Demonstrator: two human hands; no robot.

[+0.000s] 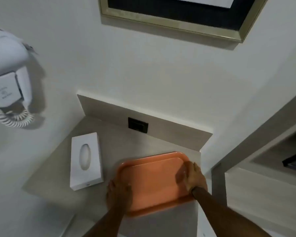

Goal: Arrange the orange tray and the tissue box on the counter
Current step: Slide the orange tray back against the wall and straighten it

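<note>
An orange tray (154, 180) lies flat on the grey counter (116, 144), on its right half. My left hand (120, 195) grips the tray's near-left edge. Over the tray's right rim rests my right hand (192, 177), fingers curled on it. A white tissue box (86, 161) with an oval slot lies flat on the counter to the left of the tray, apart from it and from both hands.
A black socket plate (138, 125) sits in the low backsplash behind the tray. A white wall hair dryer (7, 79) with a coiled cord hangs at the left. A framed picture (178, 23) is above. A shelf unit (263, 151) stands at the right.
</note>
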